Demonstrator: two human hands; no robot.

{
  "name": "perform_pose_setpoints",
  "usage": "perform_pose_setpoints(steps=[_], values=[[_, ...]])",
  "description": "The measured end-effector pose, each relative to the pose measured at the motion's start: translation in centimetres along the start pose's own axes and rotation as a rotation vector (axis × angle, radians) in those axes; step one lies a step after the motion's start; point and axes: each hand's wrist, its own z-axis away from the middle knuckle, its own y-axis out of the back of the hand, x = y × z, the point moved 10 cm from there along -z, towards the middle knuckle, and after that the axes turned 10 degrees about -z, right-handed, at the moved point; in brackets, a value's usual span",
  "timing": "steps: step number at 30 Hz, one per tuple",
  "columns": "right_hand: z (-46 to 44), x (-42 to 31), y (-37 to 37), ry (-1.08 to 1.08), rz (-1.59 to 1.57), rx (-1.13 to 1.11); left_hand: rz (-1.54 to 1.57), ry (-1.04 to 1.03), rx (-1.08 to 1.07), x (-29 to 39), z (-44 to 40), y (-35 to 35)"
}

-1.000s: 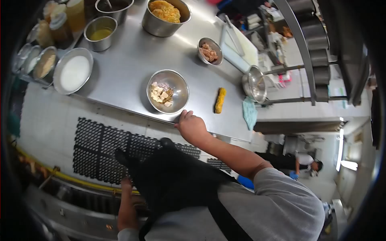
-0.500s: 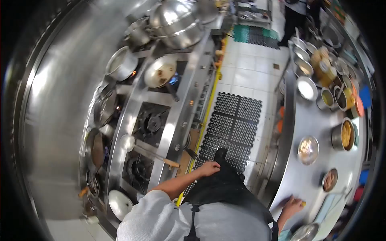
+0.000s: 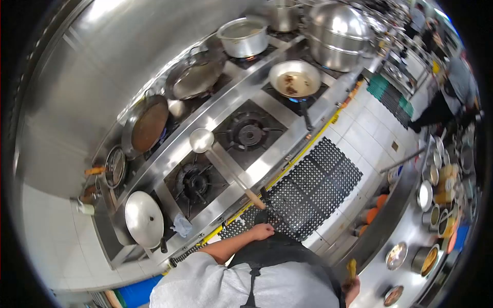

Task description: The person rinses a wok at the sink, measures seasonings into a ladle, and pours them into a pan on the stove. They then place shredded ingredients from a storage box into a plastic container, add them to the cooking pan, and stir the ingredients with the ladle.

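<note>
My left hand (image 3: 263, 232) is loosely closed in front of the black apron (image 3: 287, 255), and nothing shows in it. It is close to the wooden handle end of a long-handled ladle (image 3: 202, 140), whose bowl rests on the stove while the handle juts past the front edge. At my right side, my right hand (image 3: 352, 290) is closed around a narrow, lumpy yellow object (image 3: 352, 268) that sticks up from the fingers. What kind of thing it is, I cannot tell. The steel counter is beside that hand.
A frying pan (image 3: 295, 80) with brown bits sits over a blue flame. Woks (image 3: 146, 124), a large pot (image 3: 242, 38) and a stacked steamer (image 3: 339, 37) stand on the stove. Black mats (image 3: 318, 187) cover the aisle. Bowls and pots line the counter (image 3: 380, 274); people (image 3: 446, 100) stand farther off.
My view has turned toward the stove, and the counter has shifted right and down. My right hand has come off the counter top with the yellow object, which now shows more fully.
</note>
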Motion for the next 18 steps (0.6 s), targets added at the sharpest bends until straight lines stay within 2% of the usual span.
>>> perform_pose_setpoints(steps=[1,2,3,6,7,8,10,11,13,14,16,17,18], values=[[0.3,0.7,-7.9,0.023,0.004,-0.138,0.067,0.032,0.032,-3.0,0.5,0.1],[0.7,1.8,-14.8,-0.079,0.005,-0.242,0.132,0.062,0.066,-6.1,1.1,0.3],[2.3,2.7,-21.7,-0.073,0.039,-0.145,0.133,0.145,0.112,-9.7,2.0,0.2],[1.5,8.2,-40.1,-0.275,0.295,-0.671,0.185,0.361,0.18,-17.7,7.1,-0.6],[2.4,9.9,-45.1,-0.309,0.3,-0.53,-0.357,0.014,0.203,-17.7,7.5,-2.1],[5.0,11.6,-51.8,-0.367,0.305,-0.621,-0.392,-0.11,0.178,-20.1,8.3,-5.1],[9.4,15.2,-64.5,-0.385,0.364,-0.858,-0.294,0.048,0.063,-22.5,12.2,-7.1],[11.3,17.1,-70.7,-0.384,0.394,-1.077,-0.178,0.053,0.199,-23.4,14.1,-7.9],[17.5,20.2,-81.6,-0.369,0.428,-1.138,0.43,0.644,0.109,-25.0,20.0,-9.0],[19.0,21.7,-86.7,-0.273,0.338,-1.189,0.574,0.671,0.159,-25.8,20.8,-11.9],[19.8,26.2,-95.7,-0.258,0.374,-1.172,0.861,0.717,0.277,-26.6,22.7,-16.3],[19.0,28.8,-100.4,-0.295,0.427,-1.216,1.045,0.824,0.256,-26.2,23.7,-18.0],[19.6,30.7,-103.8,-0.243,0.445,-1.27,1.125,0.924,0.278,-25.8,24.7,-18.5]])
